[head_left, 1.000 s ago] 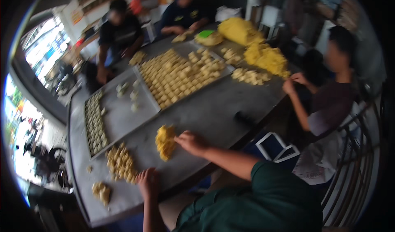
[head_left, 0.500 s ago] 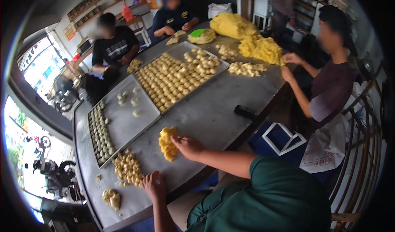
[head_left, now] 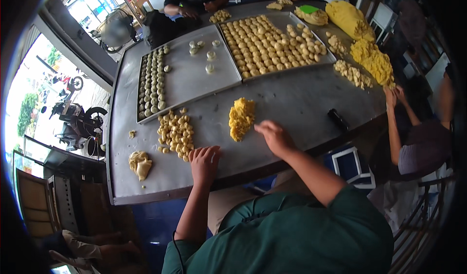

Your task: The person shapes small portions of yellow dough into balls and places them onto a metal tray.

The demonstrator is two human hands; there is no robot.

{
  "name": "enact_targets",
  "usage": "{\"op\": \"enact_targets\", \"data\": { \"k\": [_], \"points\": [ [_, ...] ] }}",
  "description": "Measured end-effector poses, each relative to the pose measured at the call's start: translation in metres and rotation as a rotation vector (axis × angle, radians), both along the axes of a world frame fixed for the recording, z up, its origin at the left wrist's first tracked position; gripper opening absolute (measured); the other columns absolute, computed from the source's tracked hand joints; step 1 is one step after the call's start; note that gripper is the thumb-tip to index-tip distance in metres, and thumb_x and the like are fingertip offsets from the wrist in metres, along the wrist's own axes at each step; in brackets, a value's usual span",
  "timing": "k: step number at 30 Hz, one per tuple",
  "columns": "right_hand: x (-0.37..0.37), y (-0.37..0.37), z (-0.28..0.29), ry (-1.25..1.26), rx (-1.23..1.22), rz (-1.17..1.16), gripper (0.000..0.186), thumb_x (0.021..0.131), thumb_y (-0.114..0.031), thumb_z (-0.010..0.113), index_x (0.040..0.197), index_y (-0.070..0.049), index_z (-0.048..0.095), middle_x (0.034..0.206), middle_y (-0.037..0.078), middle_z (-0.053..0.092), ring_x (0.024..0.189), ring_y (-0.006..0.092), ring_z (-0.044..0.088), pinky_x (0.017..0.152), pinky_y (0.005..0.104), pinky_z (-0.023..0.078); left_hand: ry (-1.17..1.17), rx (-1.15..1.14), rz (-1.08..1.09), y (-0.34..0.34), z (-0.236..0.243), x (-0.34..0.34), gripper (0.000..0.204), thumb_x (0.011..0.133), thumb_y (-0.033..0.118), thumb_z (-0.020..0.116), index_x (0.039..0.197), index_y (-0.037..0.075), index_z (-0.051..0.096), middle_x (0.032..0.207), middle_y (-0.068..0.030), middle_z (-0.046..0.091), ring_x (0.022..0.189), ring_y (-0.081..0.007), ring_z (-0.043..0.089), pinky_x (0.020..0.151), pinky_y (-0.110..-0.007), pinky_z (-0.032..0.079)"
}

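My left hand (head_left: 204,163) rests low over the steel table, palm down, fingers bent loosely and nothing visible in them. Its fingertips are beside a heap of small pale dough pieces (head_left: 175,133). Farther left lies a smooth lump of dough (head_left: 140,165). To the right, my right hand (head_left: 275,137) reaches in with its fingers loosely extended, a small gap from a crumbly yellow mound (head_left: 241,118). I see nothing held there, though the underside of that hand is hidden.
Beyond my hands, one metal tray (head_left: 182,72) holds rows of greenish balls; another (head_left: 287,69) holds many pale dough balls. A black object (head_left: 337,119) lies near the right table edge. Other people work around the table; a larger yellow mass (head_left: 372,60) lies far right.
My view has swung, so the table appears shifted. My right hand has drawn back from touching the yellow mound to just beside it. My left hand stays by the dough pieces.
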State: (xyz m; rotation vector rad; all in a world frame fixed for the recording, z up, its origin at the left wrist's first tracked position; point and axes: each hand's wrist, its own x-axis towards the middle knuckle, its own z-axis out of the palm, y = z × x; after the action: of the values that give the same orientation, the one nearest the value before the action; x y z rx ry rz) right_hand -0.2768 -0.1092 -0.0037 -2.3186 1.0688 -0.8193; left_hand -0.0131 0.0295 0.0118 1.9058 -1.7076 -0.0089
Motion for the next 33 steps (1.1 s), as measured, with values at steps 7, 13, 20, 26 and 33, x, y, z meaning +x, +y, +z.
{"op": "enact_targets", "data": {
  "k": [7,13,20,26,33],
  "points": [
    [0.000,-0.017,0.006,0.274,-0.174,0.090,0.029,0.097,-0.014,0.063,0.123,-0.005,0.072,0.119,0.011,0.071,0.116,0.0318,0.066,0.096,0.0407,0.055,0.019,0.002,0.034,-0.003,0.001,0.000,0.018,0.092,0.025,0.074,0.106,0.013,0.074,0.108,-0.0055,0.074,0.109,-0.0274,0.065,0.104,-0.043,0.042],
    [-0.027,0.004,-0.030,0.056,-0.242,-0.273,0.022,0.098,-0.011,0.061,0.116,-0.007,0.074,0.130,0.009,0.069,0.121,0.0317,0.066,0.098,0.0423,0.056,0.052,0.022,0.061,-0.005,-0.001,-0.005,0.021,0.094,0.028,0.073,0.111,0.016,0.074,0.108,-0.0053,0.074,0.110,-0.0273,0.065,0.105,-0.043,0.042],
    [0.017,-0.026,-0.010,-0.112,-0.342,-0.073,0.035,0.099,-0.003,0.058,0.133,-0.004,0.066,0.135,0.014,0.067,0.116,0.0355,0.068,0.098,0.0415,0.058,-0.007,0.027,0.112,0.001,-0.006,0.003,0.015,0.094,0.028,0.073,0.103,0.016,0.078,0.109,-0.0044,0.075,0.109,-0.0261,0.066,0.102,-0.041,0.043],
    [-0.005,-0.001,-0.012,0.197,-0.066,0.040,0.040,0.098,-0.008,0.061,0.138,-0.009,0.062,0.141,0.014,0.063,0.123,0.0369,0.063,0.102,0.0457,0.055,-0.285,-0.008,0.049,0.033,0.005,0.000,0.021,0.097,0.034,0.072,0.095,0.015,0.080,0.115,-0.0002,0.077,0.121,-0.0237,0.066,0.107,-0.042,0.042],
    [-0.047,-0.026,-0.007,0.124,-0.471,0.026,0.040,0.091,-0.021,0.079,0.129,-0.014,0.070,0.124,0.012,0.068,0.105,0.0332,0.067,0.093,0.0402,0.054,-0.089,-0.281,0.177,-0.066,0.023,0.002,0.028,0.098,0.035,0.067,0.082,0.013,0.071,0.094,-0.0027,0.070,0.099,-0.0288,0.064,0.091,-0.045,0.043]
  ]
}}
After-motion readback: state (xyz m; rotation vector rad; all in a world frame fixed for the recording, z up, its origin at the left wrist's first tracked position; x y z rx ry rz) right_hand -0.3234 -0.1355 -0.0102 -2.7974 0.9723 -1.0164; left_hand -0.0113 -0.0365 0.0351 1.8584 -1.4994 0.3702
